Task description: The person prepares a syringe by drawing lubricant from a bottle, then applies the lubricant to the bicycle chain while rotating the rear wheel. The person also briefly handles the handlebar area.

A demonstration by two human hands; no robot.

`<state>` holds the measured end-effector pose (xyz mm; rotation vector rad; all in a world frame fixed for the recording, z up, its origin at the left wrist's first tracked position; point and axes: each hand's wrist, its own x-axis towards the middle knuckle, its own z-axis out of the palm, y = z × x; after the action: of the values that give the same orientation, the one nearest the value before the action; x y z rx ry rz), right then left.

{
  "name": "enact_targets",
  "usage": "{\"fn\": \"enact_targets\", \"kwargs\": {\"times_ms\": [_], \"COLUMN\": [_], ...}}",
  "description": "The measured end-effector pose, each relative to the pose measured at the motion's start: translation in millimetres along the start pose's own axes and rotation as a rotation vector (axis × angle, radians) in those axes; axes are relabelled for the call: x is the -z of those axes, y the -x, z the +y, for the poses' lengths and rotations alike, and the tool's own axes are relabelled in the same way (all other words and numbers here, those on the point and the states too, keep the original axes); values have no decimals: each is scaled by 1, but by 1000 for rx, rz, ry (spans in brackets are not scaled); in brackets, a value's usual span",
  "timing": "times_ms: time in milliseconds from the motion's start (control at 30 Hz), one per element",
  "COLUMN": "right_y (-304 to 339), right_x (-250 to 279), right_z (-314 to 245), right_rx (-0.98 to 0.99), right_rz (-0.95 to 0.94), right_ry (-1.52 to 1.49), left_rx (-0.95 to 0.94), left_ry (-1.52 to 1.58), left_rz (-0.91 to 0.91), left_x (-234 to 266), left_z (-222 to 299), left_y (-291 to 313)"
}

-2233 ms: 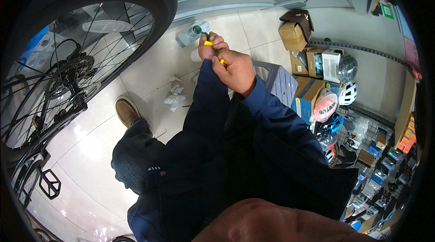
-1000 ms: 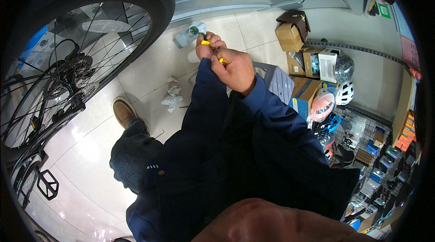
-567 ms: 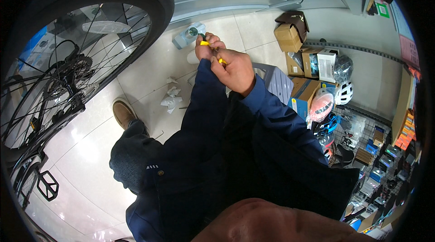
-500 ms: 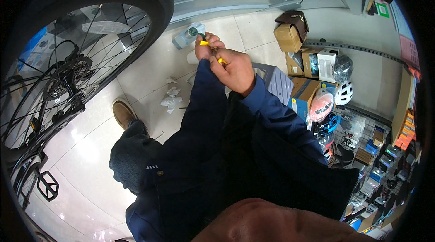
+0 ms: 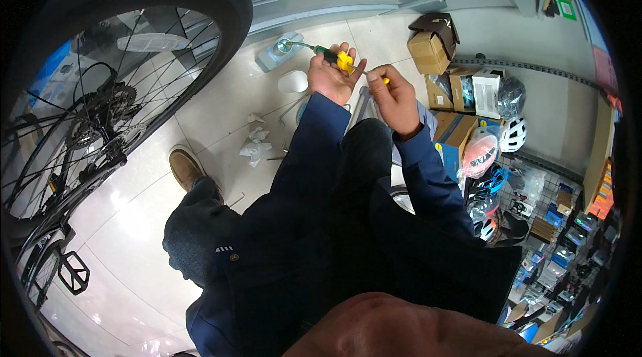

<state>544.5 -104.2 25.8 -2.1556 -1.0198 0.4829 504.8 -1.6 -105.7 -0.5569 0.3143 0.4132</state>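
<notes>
My left hand (image 5: pixel 330 80) is turned palm up and holds a syringe-like pump (image 5: pixel 329 55) with a dark green barrel and a yellow collar. From its front end a thin green tube (image 5: pixel 302 44) runs to the mouth of a pale blue, see-through bottle (image 5: pixel 273 57) on the floor. To the right, my right hand (image 5: pixel 397 101) is closed on the pump's yellow end piece. A thin rod shows between the two hands. How far the tube reaches into the bottle is hard to see.
A white cup (image 5: pixel 293 82) stands by the bottle, with crumpled tissue (image 5: pixel 255 148) nearer me. A bicycle wheel (image 5: pixel 231 29) fills the left side. A grey stool (image 5: pixel 362 104) is under my hands. Cardboard boxes (image 5: pixel 428 52) and helmets (image 5: pixel 480 154) are piled at right.
My hands were close together and are now apart. The right hand has moved right with the yellow end piece, and the left has turned palm up. The rod and tube now show.
</notes>
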Motion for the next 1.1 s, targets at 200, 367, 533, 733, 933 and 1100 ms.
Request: {"fn": "enact_targets", "kwargs": {"times_ms": [200,367,533,733,933,1100], "right_y": [7,17,26,26,18,7], "right_x": [21,26,18,-6,-40,-72], "right_z": [57,89,112,119,114,122], "right_rx": [-269,-501,-587,-610,-712,-765], "right_rz": [53,96,35,-71,-101,-93], "right_ry": [-405,-634,-728,-799,-821,-921], "left_rx": [-39,-163,-282,-434,-543,-526], "left_ry": [-192,-476,-804,-948,-1165,-1238], "left_rz": [97,51,-12,-75,-145,-92], "left_x": [14,23,19,21,15,15], "left_z": [-16,-24,-22,-17,1,3], "left_y": [-1,4,12,11,16,22]}}
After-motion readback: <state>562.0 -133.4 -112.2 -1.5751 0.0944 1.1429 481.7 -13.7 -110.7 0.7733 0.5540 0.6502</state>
